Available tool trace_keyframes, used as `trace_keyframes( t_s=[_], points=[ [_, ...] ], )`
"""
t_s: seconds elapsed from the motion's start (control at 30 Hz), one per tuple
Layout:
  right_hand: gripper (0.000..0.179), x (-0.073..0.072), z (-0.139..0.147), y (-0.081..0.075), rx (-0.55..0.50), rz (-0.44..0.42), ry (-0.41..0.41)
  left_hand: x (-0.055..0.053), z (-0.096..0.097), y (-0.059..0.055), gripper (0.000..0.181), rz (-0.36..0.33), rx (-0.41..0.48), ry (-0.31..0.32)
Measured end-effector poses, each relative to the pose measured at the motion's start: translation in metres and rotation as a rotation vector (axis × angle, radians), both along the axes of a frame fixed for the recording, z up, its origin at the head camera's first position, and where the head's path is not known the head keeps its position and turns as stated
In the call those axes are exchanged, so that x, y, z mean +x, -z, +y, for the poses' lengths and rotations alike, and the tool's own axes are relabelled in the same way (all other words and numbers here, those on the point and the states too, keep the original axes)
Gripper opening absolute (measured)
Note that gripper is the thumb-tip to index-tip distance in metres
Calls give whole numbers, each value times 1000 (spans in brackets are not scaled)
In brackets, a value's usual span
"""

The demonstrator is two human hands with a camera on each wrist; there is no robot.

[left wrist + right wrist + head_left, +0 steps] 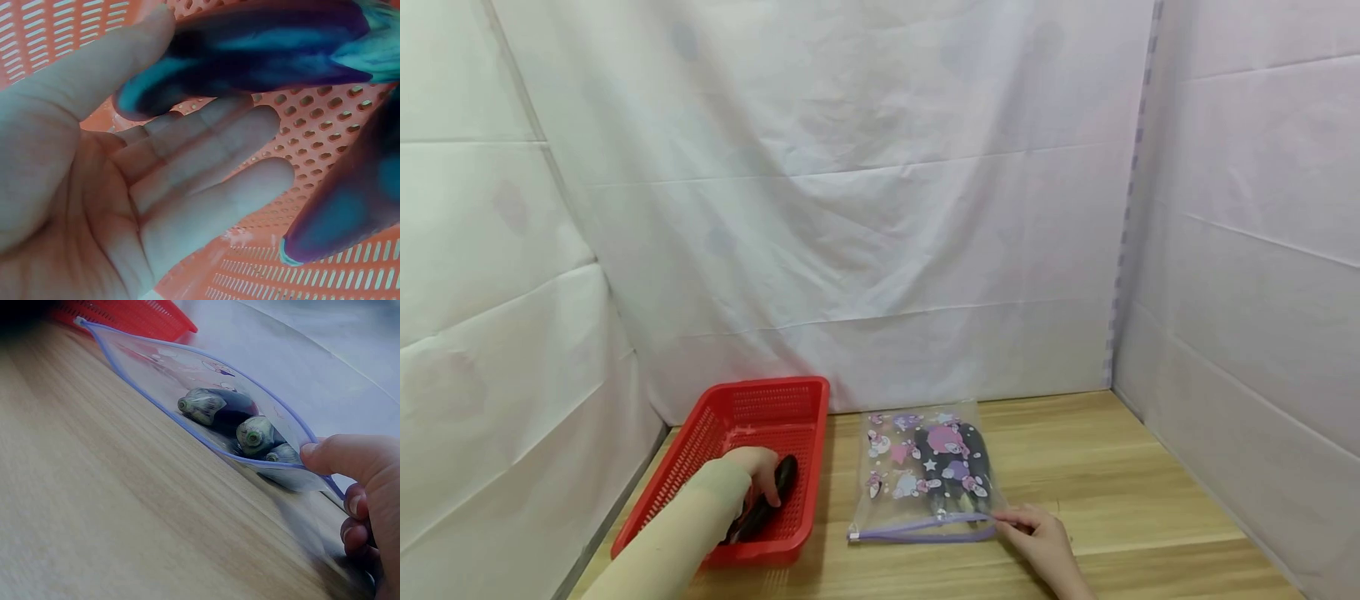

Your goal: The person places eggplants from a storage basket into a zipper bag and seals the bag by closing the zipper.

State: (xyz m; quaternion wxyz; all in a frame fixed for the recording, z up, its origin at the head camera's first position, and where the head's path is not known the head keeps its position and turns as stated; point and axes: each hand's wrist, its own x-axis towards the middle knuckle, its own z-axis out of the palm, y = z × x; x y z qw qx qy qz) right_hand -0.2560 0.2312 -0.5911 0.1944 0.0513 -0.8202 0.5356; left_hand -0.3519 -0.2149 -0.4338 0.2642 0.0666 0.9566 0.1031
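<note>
My left hand (756, 471) is down inside the red basket (816, 500), beside two dark purple eggplants. In the left wrist view its fingers (206, 181) are spread nearly straight along one eggplant (262, 53), with the thumb at that eggplant's rounded end. The other eggplant (350, 194) lies past the fingertips. My right hand (1041, 542) pinches the corner of a clear zipper bag (887, 500) by its purple edge. The bag lies flat, printed with pink and purple cartoon figures, its mouth gaping toward me. Eggplants (250, 434) rest inside, green stem ends facing the opening.
The basket stands on the wooden table (1075, 450) at the left, with slotted walls and a perforated floor. The bag lies to its right. White cloth (880, 208) hangs behind the table and along both sides.
</note>
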Motion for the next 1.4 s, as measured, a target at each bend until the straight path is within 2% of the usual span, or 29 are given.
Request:
trace_keyframes(
  t_s=[0.13, 0.37, 0.73, 0.93, 1.07, 1.4],
  points=[
    [17, 1, -1, 1, 2, -5, -2, 0, -1, 3, 21, -1, 7, -8],
    [17, 1, -2, -2, 8, -6, 8, -4, -1, 4, 20, 25, -13, 27],
    [17, 0, -1, -2, 14, -37, 14, -15, 3, 10, 22, 74, 99, -61],
    [17, 0, 0, -1, 25, -41, 15, -14, 4, 13, 20, 176, 110, -38],
    [17, 0, 0, -2, 30, -24, 18, -13, 4, 14, 20, 219, 136, -49],
    [18, 0, 0, -2, 17, 1, 6, -17, 1, 20, 23, 214, 157, -57]
  ],
)
